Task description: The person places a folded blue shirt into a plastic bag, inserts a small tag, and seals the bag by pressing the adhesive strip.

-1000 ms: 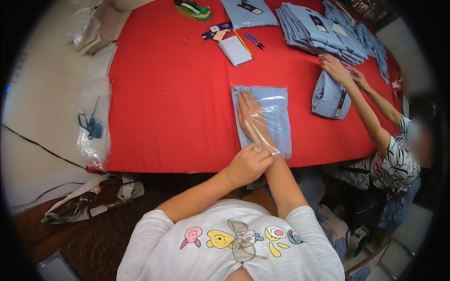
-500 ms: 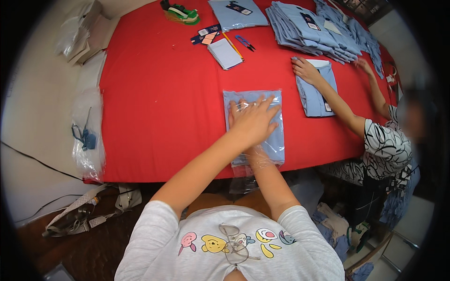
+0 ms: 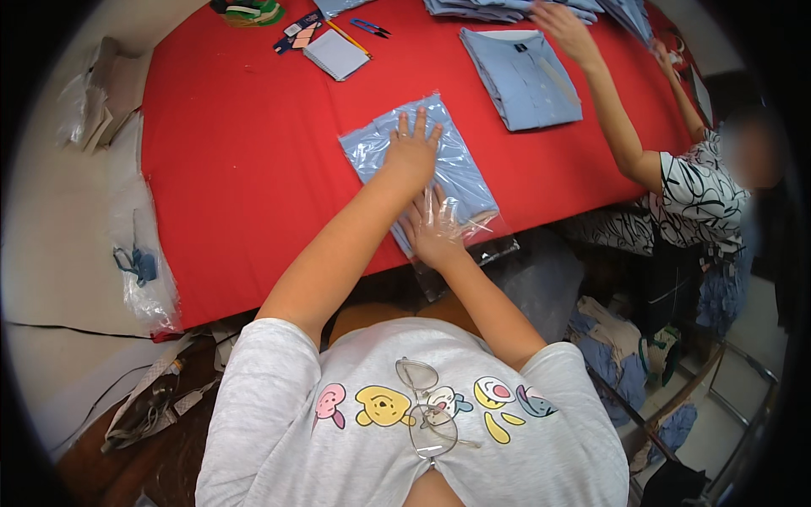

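A folded light-blue garment (image 3: 463, 173) lies in a clear plastic bag (image 3: 500, 240), tilted on the red-covered table in front of me. My left hand (image 3: 412, 154) rests on its upper part, palm down with fingers spread. Closer to me, my right hand (image 3: 434, 230) lies at the lower part, fingers stretched out, by the bag's loose end that hangs over the table edge. Glare hides whether plastic covers the right fingertips.
A co-worker's raised hand (image 3: 564, 32) is above another folded blue garment (image 3: 524, 80) on the right. Stacked garments (image 3: 481, 8) lie behind. A notepad (image 3: 337, 56), pencil (image 3: 348, 39), tags (image 3: 297, 32), blue thread snips (image 3: 370, 28) and a green tape dispenser (image 3: 253, 12) lie farther back.
The bagged garment has turned counterclockwise. My right hand has drawn back from beneath my left hand toward the bag's near end. The co-worker's hand has lifted off the other garment.
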{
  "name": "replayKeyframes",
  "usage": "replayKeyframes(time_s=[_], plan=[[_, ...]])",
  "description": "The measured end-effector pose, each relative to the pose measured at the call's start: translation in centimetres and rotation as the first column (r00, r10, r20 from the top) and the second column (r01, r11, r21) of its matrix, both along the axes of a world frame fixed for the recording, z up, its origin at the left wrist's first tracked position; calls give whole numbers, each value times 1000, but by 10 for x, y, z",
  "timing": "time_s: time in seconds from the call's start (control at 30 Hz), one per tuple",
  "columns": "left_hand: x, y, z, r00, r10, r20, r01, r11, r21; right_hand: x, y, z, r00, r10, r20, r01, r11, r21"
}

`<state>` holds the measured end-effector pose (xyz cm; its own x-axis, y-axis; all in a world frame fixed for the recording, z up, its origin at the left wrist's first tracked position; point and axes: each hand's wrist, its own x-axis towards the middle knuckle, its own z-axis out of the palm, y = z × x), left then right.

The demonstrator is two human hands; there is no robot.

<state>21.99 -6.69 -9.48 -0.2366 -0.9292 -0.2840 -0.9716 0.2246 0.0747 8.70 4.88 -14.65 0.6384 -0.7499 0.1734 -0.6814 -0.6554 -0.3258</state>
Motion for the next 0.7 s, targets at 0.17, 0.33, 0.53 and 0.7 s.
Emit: replayKeyframes(time_s=[0.17,0.33,0.53,0.7], plan=[[15,22,-22,983,-53,-175,1,958,-286,-104,86,3,996,55,74,-66,985,158],[8,113,-27,926,-217,-310,106,935,-339,-195,121,21,967,-250,55,250,968,10],[12,115,-36,924,-304,-233,212,913,-348,-227,57,20,993,-106,-42,99,984,-149],[33,85,-33,918,-339,-205,264,910,-320,-201,5,-9,970,215,-109,-233,955,-186]])
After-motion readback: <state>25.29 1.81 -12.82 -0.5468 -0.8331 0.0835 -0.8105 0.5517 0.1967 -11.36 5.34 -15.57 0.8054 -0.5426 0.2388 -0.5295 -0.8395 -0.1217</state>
